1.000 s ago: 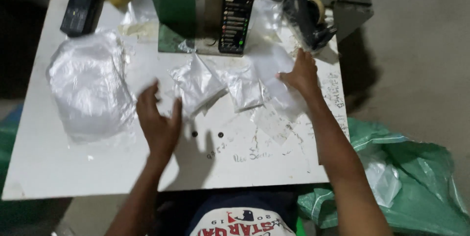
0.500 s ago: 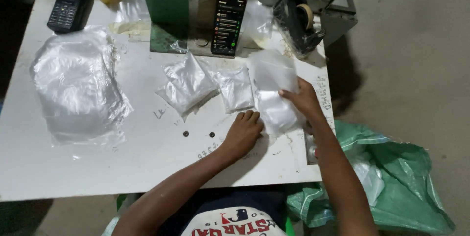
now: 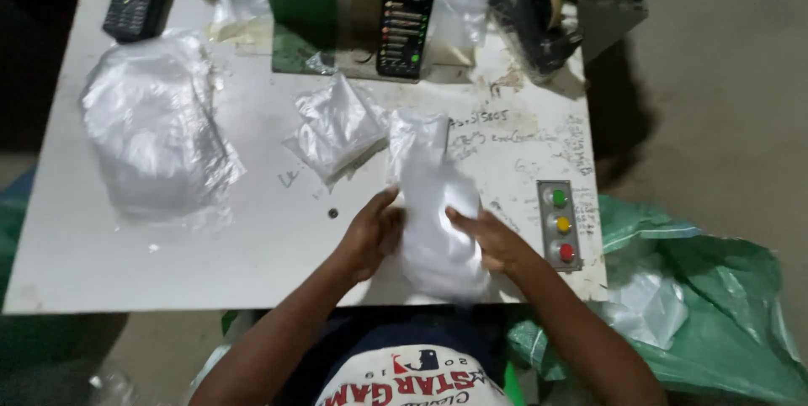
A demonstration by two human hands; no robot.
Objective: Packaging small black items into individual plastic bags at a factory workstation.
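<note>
bag (image 3: pixel 438 229): thin clear plastic, glossy, crinkled
pile (image 3: pixel 156 132): same shiny plastic film
desk (image 3: pixel 252 246): white, matt, scuffed, scribbled
sack (image 3: pixel 715 305): green plastic, slightly shiny

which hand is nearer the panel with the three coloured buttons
Right. The right hand lies on the white plastic bag just beside the button panel; the left hand is on the bag's far side.

White table (image 3: pixel 252 263), scribbled in dark ink; clear whitish plastic bags (image 3: pixel 433 221); green, yellow and red buttons (image 3: pixel 560 225); green sack (image 3: pixel 724 305) at right.
</note>
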